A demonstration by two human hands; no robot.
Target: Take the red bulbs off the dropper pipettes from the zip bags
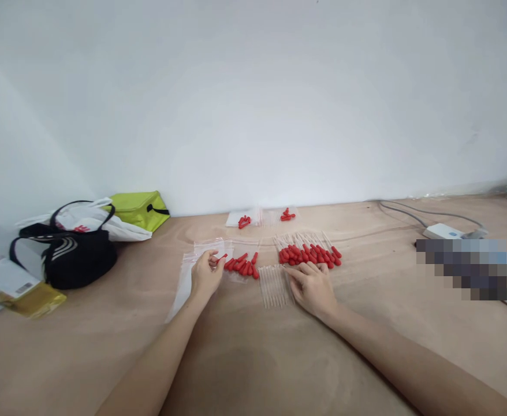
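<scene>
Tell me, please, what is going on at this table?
Someone's left hand holds a red bulb beside a pile of red bulbs. The right hand is at the right end of a row of clear tubes; whether it grips one is unclear. Just beyond lies a bunch of bulb-tipped tubes.

Pale wall (253, 104) behind brown tabletop (253, 364); soft light.
</scene>
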